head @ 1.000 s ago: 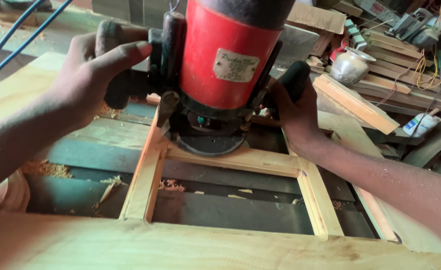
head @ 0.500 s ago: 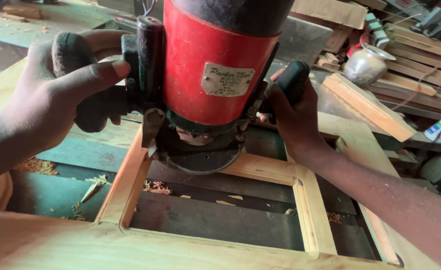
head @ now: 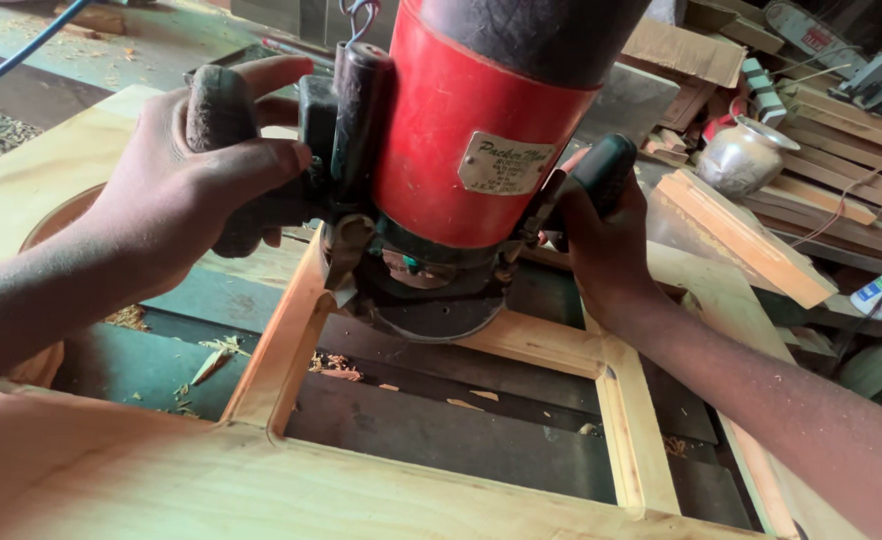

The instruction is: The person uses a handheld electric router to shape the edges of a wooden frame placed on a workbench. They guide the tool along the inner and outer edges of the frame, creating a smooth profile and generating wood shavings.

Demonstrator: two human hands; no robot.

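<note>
The router (head: pixel 461 170) stood upright on the pale wooden frame (head: pixel 291 340), its long axis vertical, motor cap up and round base down on the frame's far rail at the corner where the left stile joins it. The left hand (head: pixel 176 195) was closed tight around the router's left knob, and the right hand (head: pixel 606 250) was closed around the right handle, so each grip held the router. To rout well here, I judge the base should stay flat on the rail, both hands pressing evenly and feeding steadily along the inner edge. Shavings (head: pixel 216 355) lay below the router on the green tabletop (head: pixel 111 365). Right of the router sat a metal pot (head: pixel 741 155) among stacked boards (head: pixel 851 215).
</note>
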